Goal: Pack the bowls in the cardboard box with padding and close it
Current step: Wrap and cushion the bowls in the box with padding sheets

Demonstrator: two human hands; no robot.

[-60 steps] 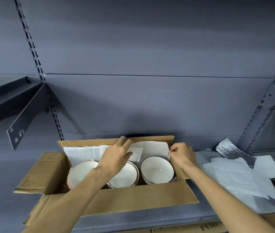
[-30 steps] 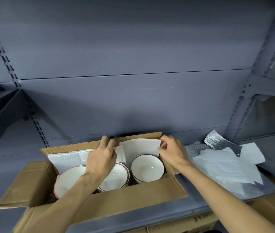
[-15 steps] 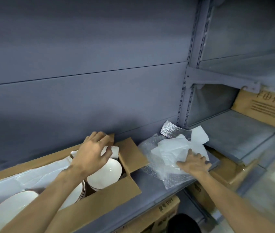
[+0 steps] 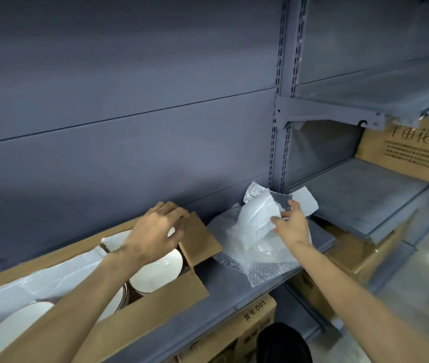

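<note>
Bowls (image 4: 157, 268) are sitting side by side in the open cardboard box (image 4: 161, 307) on the grey shelf (image 4: 234, 292), with white padding sheets (image 4: 51, 279) lining the far wall behind them. Left hand (image 4: 153, 231) is reaching over the right-most bowl with fingers curled at the box's far right corner, though whether it is gripping anything there cannot be told, while the right hand (image 4: 290, 226) is pinching a white foam sheet (image 4: 255, 218) lifted off the pile of bubble wrap (image 4: 260, 271) lying just right of the box. Printed cartons (image 4: 402, 153) are standing on the neighbouring shelf and below.
</note>
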